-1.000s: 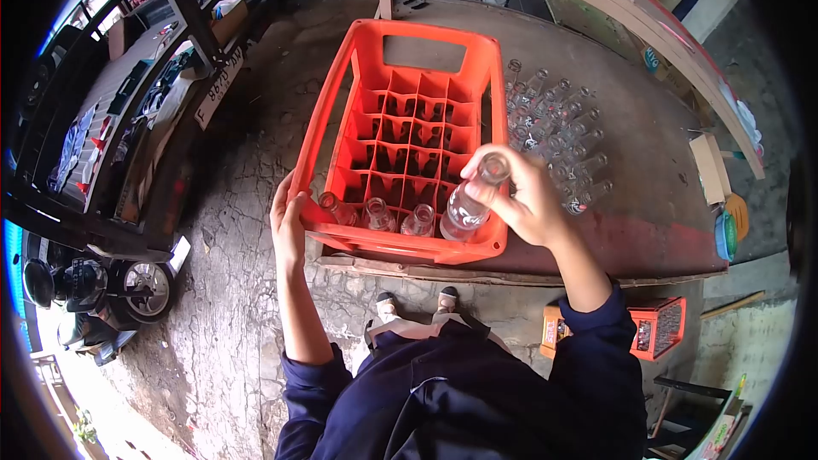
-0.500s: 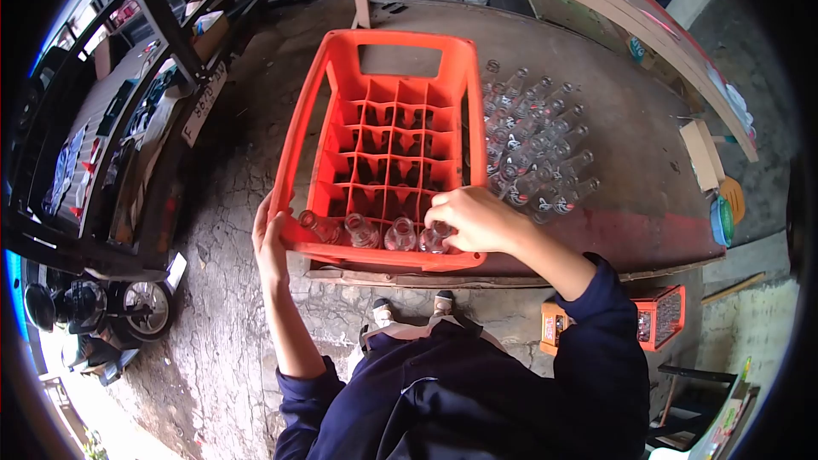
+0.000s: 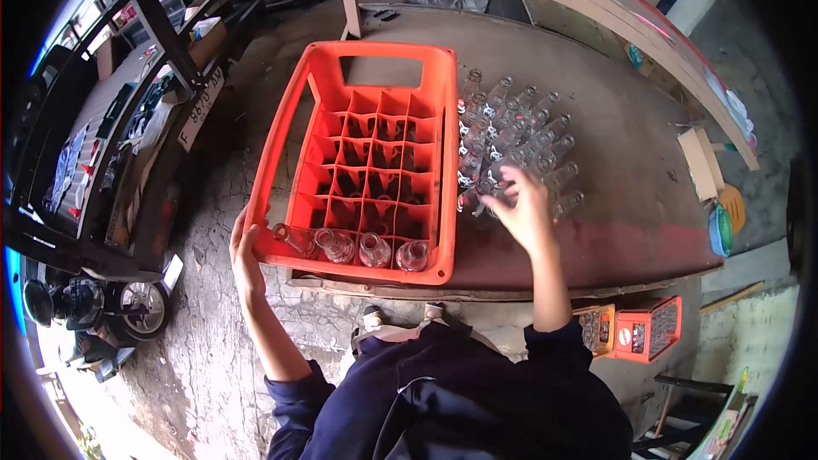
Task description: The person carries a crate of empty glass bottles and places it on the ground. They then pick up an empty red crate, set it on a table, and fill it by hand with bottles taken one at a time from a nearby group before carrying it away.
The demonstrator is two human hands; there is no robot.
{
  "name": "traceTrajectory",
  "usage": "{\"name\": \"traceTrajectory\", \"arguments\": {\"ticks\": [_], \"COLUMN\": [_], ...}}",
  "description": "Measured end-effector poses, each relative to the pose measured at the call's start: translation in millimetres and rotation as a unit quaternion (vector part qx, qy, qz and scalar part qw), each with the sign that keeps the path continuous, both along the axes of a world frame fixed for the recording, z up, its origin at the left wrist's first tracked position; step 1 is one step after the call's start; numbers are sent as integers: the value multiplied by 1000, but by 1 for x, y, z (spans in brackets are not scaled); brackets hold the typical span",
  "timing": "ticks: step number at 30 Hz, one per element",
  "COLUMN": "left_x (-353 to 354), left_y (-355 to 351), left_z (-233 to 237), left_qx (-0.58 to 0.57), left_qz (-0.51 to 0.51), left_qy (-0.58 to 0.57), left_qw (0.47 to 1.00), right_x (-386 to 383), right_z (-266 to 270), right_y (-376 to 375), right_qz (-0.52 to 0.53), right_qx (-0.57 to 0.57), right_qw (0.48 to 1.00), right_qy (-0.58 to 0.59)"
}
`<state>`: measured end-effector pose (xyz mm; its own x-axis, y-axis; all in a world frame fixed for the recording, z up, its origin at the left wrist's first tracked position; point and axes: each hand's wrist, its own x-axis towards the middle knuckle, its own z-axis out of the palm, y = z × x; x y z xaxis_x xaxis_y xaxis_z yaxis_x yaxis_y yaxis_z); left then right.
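Note:
A red plastic crate [image 3: 448,153] with divided compartments sits on the low table. My left hand [image 3: 245,257] grips its near left corner. Several clear glass bottles [image 3: 375,250] stand in the row closest to me, while the compartments behind look dark inside. To the right of the crate, a cluster of clear glass bottles [image 3: 532,132] with white and red lettering stands upright. My right hand [image 3: 527,209] hovers over the near part of that cluster, thumb and fingers apart, nothing in it. It hides some of the bottles behind it.
Below the brown table [image 3: 630,162], two more crates of bottles, one orange [image 3: 607,324] and one red [image 3: 626,336], stand on the floor. A wooden beam [image 3: 588,13] curves across the back. A motorbike wheel [image 3: 145,311] and a dark vehicle frame [image 3: 153,25] are at left.
My right hand has let go of the bottle in the near right compartment and moved right, over the loose bottles. The left hand stays on the crate, which appears slightly further left.

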<state>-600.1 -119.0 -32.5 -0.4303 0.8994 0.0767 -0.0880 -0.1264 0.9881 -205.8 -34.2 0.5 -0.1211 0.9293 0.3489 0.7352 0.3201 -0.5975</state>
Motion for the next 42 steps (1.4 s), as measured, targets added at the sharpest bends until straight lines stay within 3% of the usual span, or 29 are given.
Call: {"name": "traceTrajectory", "arguments": {"ticks": [1,2,4,7,12,14,16,19,22,24,27,29,30,33,39,40,42], "left_x": [-1,-1,-2,6,10,9,9,10,9,9,8,7,6,10,7,8,9], "left_y": [0,-4,0,-1,-1,-3,-1,-2,-2,-2,-2,-2,-2,1,-1,0,1], "left_z": [-1,-4,-5,0,6,5,5,9,9,11,12,7,9,18,16,16,20], "left_qx": [-3,-6,-9,0,-14,-19,-16,-23,-27,-32,-47,-40,-46,-38,-45,-42,-33], "left_qz": [-1,13,20,31,45,50,42,46,43,41,39,40,37,34,21,19,19], "left_qy": [-9,-15,-24,-34,-40,-34,-37,-28,-49,-38,-64,-51,-50,-45,-77,-75,-75], "left_qw": [1000,1000,999,999,998,998,998,998,998,998,996,997,997,998,996,996,996], "right_x": [-1,-5,-10,-9,3,7,12,28,64,60,2,-75,-106,-167,-228,-229,-236], "right_z": [-6,-14,-11,-21,-38,-10,9,72,131,154,163,164,152,112,47,45,44], "right_y": [2,5,5,6,-10,-25,-31,-44,-44,-27,11,25,35,60,65,63,60], "right_qz": [7,16,43,34,37,4,-14,-42,29,67,164,205,225,334,430,450,475], "right_qx": [-9,69,40,-12,53,24,67,54,201,302,279,179,151,58,34,-15,13], "right_qw": [999,995,995,997,998,998,996,975,953,911,914,927,916,914,891,887,879], "right_qy": [-33,-68,-80,-65,6,53,53,211,223,275,246,257,297,223,141,104,47]}}
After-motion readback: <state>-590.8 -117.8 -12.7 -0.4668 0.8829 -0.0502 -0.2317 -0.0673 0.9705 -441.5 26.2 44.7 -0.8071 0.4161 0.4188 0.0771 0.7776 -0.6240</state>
